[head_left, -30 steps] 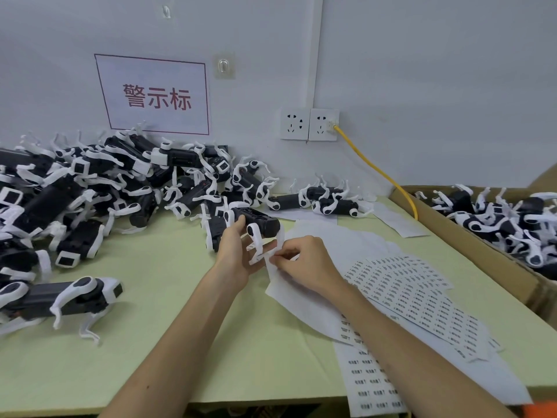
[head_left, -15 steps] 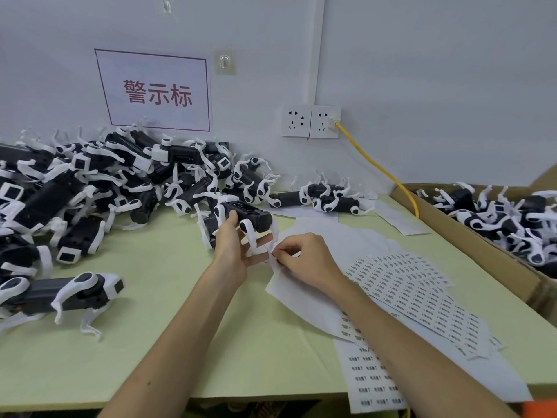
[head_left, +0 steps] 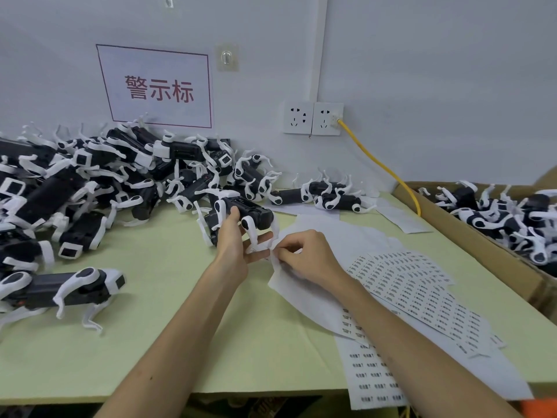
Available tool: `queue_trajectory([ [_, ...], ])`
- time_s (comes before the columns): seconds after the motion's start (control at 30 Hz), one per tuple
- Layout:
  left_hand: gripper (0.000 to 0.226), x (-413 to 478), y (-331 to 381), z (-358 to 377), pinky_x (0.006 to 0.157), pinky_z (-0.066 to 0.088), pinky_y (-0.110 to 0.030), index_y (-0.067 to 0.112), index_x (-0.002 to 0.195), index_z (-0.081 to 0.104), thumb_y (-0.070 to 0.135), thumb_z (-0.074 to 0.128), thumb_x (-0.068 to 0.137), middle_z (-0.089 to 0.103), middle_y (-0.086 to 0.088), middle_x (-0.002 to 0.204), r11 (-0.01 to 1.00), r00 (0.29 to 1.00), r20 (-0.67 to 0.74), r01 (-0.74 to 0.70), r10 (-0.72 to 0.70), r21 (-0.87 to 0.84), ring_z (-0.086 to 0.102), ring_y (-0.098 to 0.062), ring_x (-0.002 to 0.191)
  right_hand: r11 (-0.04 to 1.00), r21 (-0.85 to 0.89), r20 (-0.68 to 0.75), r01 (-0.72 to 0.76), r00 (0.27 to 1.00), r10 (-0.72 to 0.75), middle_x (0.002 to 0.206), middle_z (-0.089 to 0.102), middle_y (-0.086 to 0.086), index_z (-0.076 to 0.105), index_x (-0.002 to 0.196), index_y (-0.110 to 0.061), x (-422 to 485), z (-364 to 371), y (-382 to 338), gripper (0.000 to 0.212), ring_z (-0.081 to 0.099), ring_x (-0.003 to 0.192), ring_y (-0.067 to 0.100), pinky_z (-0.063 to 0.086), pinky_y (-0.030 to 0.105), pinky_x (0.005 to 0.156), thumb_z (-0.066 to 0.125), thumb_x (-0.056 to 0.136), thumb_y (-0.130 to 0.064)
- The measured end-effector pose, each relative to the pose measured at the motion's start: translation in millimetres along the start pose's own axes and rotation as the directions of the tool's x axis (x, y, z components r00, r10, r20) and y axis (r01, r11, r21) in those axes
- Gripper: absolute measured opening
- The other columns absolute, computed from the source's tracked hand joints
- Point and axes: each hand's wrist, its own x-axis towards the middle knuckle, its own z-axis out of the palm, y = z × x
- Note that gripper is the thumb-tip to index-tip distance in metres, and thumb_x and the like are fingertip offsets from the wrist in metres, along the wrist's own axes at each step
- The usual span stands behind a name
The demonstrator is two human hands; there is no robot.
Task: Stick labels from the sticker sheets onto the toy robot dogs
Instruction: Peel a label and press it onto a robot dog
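My left hand (head_left: 238, 245) grips a black toy robot dog with white legs (head_left: 253, 212), held just above the green table. My right hand (head_left: 307, 254) pinches the corner of a white sticker sheet (head_left: 301, 294) right beside the dog's leg. Whether a label is between its fingertips is too small to tell. More sticker sheets printed with small labels (head_left: 416, 288) fan out to the right, under and beside my right forearm.
A big heap of black-and-white robot dogs (head_left: 90, 182) fills the left and back of the table (head_left: 150, 342). One dog (head_left: 60, 291) lies alone at front left. A cardboard box (head_left: 470, 242) of dogs stands at right. A yellow cable (head_left: 382, 167) runs from the wall socket.
My left hand has lifted the dog slightly and turned it toward my right hand. My right hand stays on the sheet corner, fingers working at its edge.
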Motion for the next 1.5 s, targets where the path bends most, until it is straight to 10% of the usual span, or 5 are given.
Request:
queue_trajectory([
  [0.53,0.049,2.4,-1.4,0.7,0.080,0.061,-0.049,0.015,0.140,0.057,0.049,0.039,0.109,0.060,-0.012,0.143,0.999,1.000,0.002,0.026,-0.026,-0.026,0.076,-0.026,0.082,0.998,-0.025,-0.030,-0.051,0.998,0.050,0.074,0.074,-0.007,0.075,0.073,-0.022,0.1,3.1,0.8,0.021,0.068,0.073,0.009,0.053,0.024,0.074,0.067,0.086,-0.007],
  [0.8,0.033,2.4,1.8,-0.6,0.050,0.056,-0.028,0.020,0.119,0.066,0.044,0.046,0.107,0.069,-0.004,0.106,0.997,0.993,-0.096,-0.075,0.074,-0.003,0.073,-0.013,0.065,0.994,-0.039,-0.173,-0.106,0.980,0.098,0.072,0.072,-0.003,0.075,0.076,-0.013,2.8,1.2,5.8,0.015,0.063,0.071,0.011,0.049,0.021,0.069,0.068,0.088,-0.008],
  [0.93,0.023,5.6,3.0,-4.1,0.101,0.052,-0.055,0.032,0.100,0.062,0.045,0.044,0.105,0.072,-0.006,0.111,0.947,0.937,-0.178,-0.271,0.300,0.170,0.068,-0.036,0.109,0.994,0.030,-0.213,-0.107,0.971,0.111,0.074,0.072,-0.004,0.076,0.080,-0.015,2.6,0.4,6.8,0.012,0.062,0.073,0.007,0.044,0.010,0.064,0.072,0.090,-0.012],
  [1.1,0.034,1.0,7.5,-6.5,0.106,0.047,-0.053,0.026,0.112,0.064,0.051,0.044,0.102,0.073,0.003,0.106,0.897,0.871,-0.248,-0.366,0.423,0.246,0.067,-0.030,0.109,0.992,0.089,-0.220,-0.091,0.969,0.109,0.069,0.069,-0.006,0.076,0.082,-0.019,1.7,-0.4,4.1,0.010,0.061,0.068,0.010,0.045,0.014,0.063,0.076,0.090,-0.026],
  [1.5,0.043,-3.5,13.9,-7.6,0.083,0.062,-0.046,0.011,0.108,0.071,0.041,0.040,0.110,0.072,-0.011,0.094,0.980,0.958,0.254,-0.092,0.135,-0.175,0.059,-0.025,0.060,0.952,0.306,-0.165,-0.001,0.985,0.054,0.084,0.073,-0.001,0.073,0.082,-0.029,0.7,-12.3,-18.3,0.009,0.065,0.068,0.027,0.049,0.020,0.066,0.077,0.090,-0.027],
])
